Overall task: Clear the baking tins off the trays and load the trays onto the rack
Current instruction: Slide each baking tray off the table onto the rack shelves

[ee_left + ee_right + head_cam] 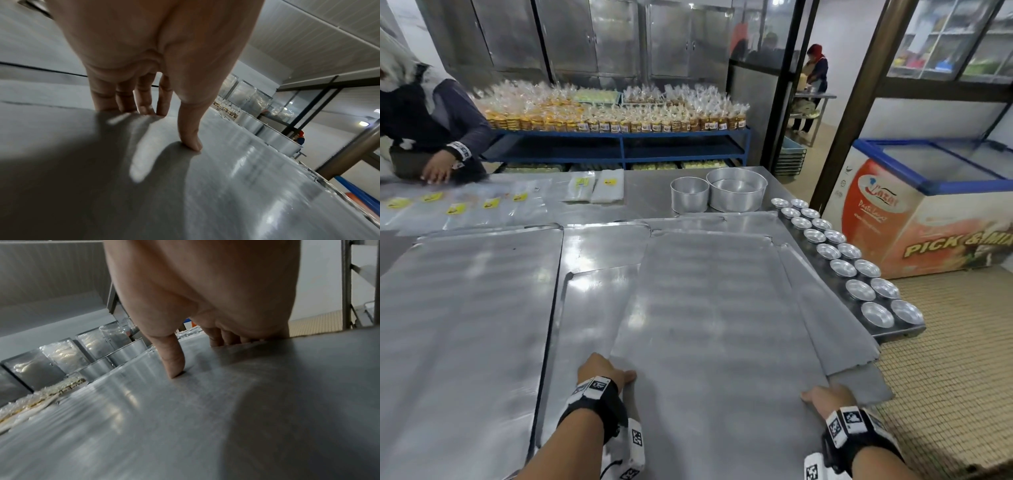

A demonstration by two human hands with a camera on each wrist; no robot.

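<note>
1. While both hands sit at the near edge of the counter [599, 192] in the head view, they hold the top tray [709, 308] of a loose pile of flat metal trays. The left hand [602, 373] grips the tray's near left corner, thumb on top. The right hand [828, 397] grips its near right corner. More trays [465, 325] lie flat toward the left edge. Small baking tins [859, 270] stand in two rows along the right edge, beside the pile. Two round cake pans [719, 193] stand touching each other at the far side. Another person's hand [436, 169] rests on labelled plastic bags [455, 207] at the far left corner.
2. From the left wrist, the left hand [154, 56] has its thumb [190, 129] pressed on the tray [205, 194] top, while its fingers [144, 100] curl down over the tray's edge.
3. From the right wrist, the right hand [205, 288] shows the same hold: thumb [173, 358] on the tray [185, 418] top, fingers [218, 335] wrapped over its edge. A metal rack [347, 288] stands beyond.
</note>
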